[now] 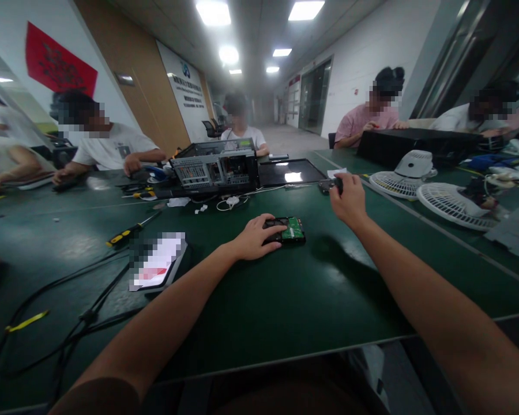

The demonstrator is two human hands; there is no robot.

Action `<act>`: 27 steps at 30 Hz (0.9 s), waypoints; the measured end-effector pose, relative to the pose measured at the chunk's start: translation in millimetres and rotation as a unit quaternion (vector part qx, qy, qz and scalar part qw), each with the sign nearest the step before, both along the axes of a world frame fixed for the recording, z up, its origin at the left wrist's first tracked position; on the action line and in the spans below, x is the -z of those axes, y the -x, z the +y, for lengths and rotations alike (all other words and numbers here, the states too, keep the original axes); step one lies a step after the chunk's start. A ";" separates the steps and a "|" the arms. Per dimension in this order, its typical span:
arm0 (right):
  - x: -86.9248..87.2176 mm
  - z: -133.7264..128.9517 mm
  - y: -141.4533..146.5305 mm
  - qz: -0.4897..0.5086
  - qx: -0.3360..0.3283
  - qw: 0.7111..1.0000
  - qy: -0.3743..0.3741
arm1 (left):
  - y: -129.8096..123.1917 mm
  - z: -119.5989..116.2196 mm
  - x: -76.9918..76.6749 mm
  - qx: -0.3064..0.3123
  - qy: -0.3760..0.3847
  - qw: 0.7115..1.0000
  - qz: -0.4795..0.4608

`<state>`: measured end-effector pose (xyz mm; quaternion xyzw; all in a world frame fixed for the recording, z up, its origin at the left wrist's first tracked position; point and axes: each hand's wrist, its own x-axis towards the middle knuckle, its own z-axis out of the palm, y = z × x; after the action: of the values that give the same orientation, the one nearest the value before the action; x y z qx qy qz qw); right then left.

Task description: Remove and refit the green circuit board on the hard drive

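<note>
The left hand [259, 236] is clasped over one end of a flat, black rectangular hard drive with a green circuit board [294, 229], thumb along its near edge, fingers across the top. The drive lies board-up on a smooth, dark green tabletop [259, 305], its bare end poking out past those fingertips. From where I'm standing, I'd judge it dense for its size and quite rigid; the metal could skid on that glossy surface, and the board looks the delicate part, so I'd take it by the long side edges. The right hand [349, 199], farther out, pinches a small dark piece [339, 184] I can't make out, just beside a little grey-black object [326, 187]. Beyond the left grip stands an open, boxy metal computer case [216, 170], thin-walled and perforated.
</note>
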<state>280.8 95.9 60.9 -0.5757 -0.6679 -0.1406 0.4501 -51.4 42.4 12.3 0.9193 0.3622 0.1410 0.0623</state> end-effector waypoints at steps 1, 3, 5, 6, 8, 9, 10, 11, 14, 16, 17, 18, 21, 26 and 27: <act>4.1 4.6 -12.2 -0.010 0.058 0.997 0.048 | -0.3 -0.4 -0.4 -0.001 0.000 1.000 0.000; 13.3 12.2 -39.0 -0.049 0.169 0.970 0.166 | -1.0 -1.2 -1.3 -0.003 0.000 1.000 0.000; 22.6 17.6 -65.5 -0.077 0.222 0.942 0.239 | -1.4 -1.8 -1.8 -0.005 -0.002 1.000 0.001; 26.9 19.7 -77.1 -0.080 0.233 0.936 0.252 | -1.4 -1.9 -1.9 -0.004 -0.003 1.000 0.001; 34.9 23.2 -94.4 -0.081 0.249 0.927 0.270 | -1.1 -1.9 -1.6 -0.002 -0.001 1.000 0.001; 38.5 24.9 -99.9 -0.088 0.251 0.920 0.289 | -0.8 -1.7 -1.3 -0.002 0.000 1.000 0.000; 41.7 26.7 -103.5 -0.091 0.250 0.913 0.309 | -0.4 -1.6 -1.0 -0.002 0.001 1.000 -0.001; 44.5 28.6 -105.3 -0.095 0.244 0.910 0.321 | -0.2 -1.4 -0.6 -0.003 0.002 1.000 -0.001; 50.5 34.4 -104.9 -0.100 0.233 0.903 0.346 | 0.0 -1.1 0.1 -0.002 -0.004 1.000 0.000; 52.6 37.3 -103.2 -0.100 0.236 0.896 0.361 | -0.3 -1.2 0.0 -0.002 -0.006 1.000 0.003; 53.2 38.2 -102.8 -0.100 0.239 0.893 0.369 | -0.4 -1.2 -0.1 -0.001 -0.005 1.000 0.004; 53.5 38.5 -102.6 -0.101 0.241 0.890 0.373 | -0.6 -1.3 -0.3 -0.002 -0.005 1.000 0.006; 52.9 36.5 -103.2 -0.111 0.237 0.890 0.372 | -0.6 -1.4 -0.6 -0.003 -0.002 1.000 0.006; 49.2 32.4 -102.9 -0.125 0.235 0.891 0.367 | -0.9 -3.0 -2.2 -0.006 0.000 1.000 0.009; 48.5 32.7 -102.2 -0.126 0.236 0.890 0.370 | -1.1 -3.6 -2.9 -0.007 -0.002 1.000 0.012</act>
<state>383.1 128.6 12.3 -0.8186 -0.5672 -0.0563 0.0702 -50.3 38.7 15.2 0.9186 0.3687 0.1313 0.0553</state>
